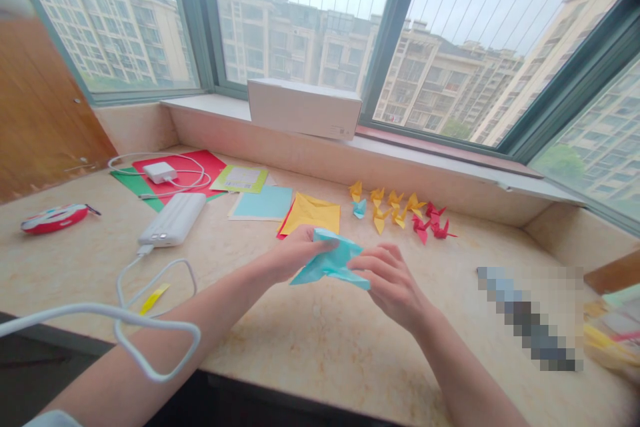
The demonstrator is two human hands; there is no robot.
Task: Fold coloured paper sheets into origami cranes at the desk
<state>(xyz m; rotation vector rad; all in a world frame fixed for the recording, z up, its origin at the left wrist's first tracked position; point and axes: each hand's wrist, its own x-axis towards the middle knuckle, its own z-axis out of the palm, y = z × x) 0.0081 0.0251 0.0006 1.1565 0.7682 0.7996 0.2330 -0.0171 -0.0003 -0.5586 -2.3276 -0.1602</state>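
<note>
Above the stone-patterned counter (310,347) I hold a partly folded sheet of light-blue origami paper (333,260). My left hand (300,250) pinches its upper left part, the thumb lying across the paper. At the right edge, the fingers of my right hand (393,280) are bent against a pointed flap; the fingertips are partly hidden behind it. Just beyond the paper lie yellow sheets (313,213) over a red one. Small folded paper cranes stand further right: several yellow ones (380,220), a light-blue one (359,208) and several red ones (440,227).
Left of me are a white power bank (173,220) with a looping white cable (120,310), a charger (160,172), red paper (200,163), blue paper (265,203) and a red-and-white object (55,219). A white box (305,110) stands on the window sill. A blurred-out item (530,320) lies right.
</note>
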